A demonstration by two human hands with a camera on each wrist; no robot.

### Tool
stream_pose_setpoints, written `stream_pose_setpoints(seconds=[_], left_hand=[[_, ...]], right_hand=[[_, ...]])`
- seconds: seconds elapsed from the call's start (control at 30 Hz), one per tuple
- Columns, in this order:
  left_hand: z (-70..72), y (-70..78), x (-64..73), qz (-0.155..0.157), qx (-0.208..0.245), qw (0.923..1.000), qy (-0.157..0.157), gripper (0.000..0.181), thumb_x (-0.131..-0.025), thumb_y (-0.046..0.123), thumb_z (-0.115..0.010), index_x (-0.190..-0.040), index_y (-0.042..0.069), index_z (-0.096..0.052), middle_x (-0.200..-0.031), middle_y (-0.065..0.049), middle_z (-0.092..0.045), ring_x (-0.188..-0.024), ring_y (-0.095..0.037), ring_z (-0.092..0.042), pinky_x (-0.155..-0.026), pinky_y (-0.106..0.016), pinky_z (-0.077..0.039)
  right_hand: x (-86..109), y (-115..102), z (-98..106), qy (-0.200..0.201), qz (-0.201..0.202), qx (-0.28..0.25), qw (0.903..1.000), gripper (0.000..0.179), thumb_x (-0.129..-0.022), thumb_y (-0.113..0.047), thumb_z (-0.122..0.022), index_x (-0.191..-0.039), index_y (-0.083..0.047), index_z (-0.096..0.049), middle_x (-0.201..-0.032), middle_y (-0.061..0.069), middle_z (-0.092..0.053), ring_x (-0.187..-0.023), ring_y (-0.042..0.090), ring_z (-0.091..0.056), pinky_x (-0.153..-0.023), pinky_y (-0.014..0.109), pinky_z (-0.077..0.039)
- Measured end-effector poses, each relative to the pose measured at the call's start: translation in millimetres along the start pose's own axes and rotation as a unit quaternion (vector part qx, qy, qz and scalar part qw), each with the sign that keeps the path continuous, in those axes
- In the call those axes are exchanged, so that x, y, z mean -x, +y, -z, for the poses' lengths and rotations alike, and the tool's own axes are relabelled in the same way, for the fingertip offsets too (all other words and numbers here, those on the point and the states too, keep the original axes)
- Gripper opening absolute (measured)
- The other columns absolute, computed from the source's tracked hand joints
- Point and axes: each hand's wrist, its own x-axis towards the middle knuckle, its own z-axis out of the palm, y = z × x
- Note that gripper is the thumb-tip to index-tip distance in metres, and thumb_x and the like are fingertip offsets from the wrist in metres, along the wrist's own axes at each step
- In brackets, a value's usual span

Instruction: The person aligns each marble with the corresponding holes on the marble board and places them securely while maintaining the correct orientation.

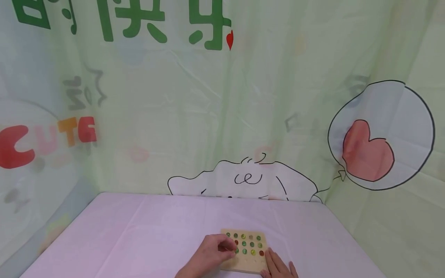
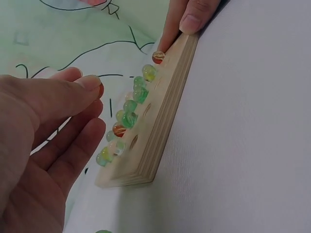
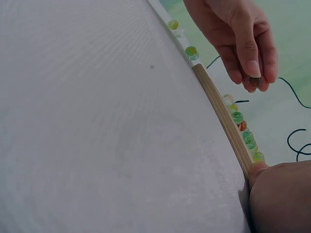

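Note:
A flat wooden board (image 1: 243, 265) with rows of holes lies on the table, several green, yellow and red glass marbles (image 1: 244, 251) seated in it. The row of holes nearest the person is bare. Over the board's left part, my left hand (image 1: 211, 251) pinches a reddish marble (image 3: 254, 82) between thumb and fingertips, mostly covered by them in the left wrist view. My right hand (image 1: 278, 265) rests against the board's right edge with fingers extended, its thumb (image 2: 191, 22) pressing at the near corner.
Beyond the board's left end, loose marbles (image 3: 192, 53) lie on the pale tablecloth (image 1: 146, 231). A printed curtain (image 1: 156, 116) with drawings and letters hangs behind the table and along its sides.

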Motion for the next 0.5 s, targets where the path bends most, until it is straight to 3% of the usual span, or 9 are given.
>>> stream_pose_setpoints(seconds=[0.27,0.5], left_hand=[[-13.3,3.9,-4.9,-0.024,0.007,0.9997,-0.001,0.009,-0.076,0.015,-0.069,-0.085,0.015,-0.066,-0.082,0.01,-0.065,-0.075,0.0,-0.057,-0.067,-0.016,-0.047],[-25.2,8.1,-10.2,-0.016,0.011,0.9998,-0.005,0.009,-0.076,0.016,-0.068,-0.085,0.015,-0.066,-0.081,0.011,-0.064,-0.074,0.001,-0.057,-0.066,-0.016,-0.047]], right_hand=[[-1.1,-2,5,-0.027,-0.015,-0.004,0.9995,0.107,-0.062,-0.084,-0.019,-0.137,-0.009,-0.034,-0.143,0.005,-0.033,-0.132,0.029,-0.027,-0.103,0.063,-0.006],[-5.8,-1,6,-0.047,-0.025,-0.006,0.9986,0.107,-0.063,-0.083,-0.022,-0.137,-0.008,-0.034,-0.144,0.007,-0.032,-0.132,0.03,-0.026,-0.102,0.063,-0.004]])
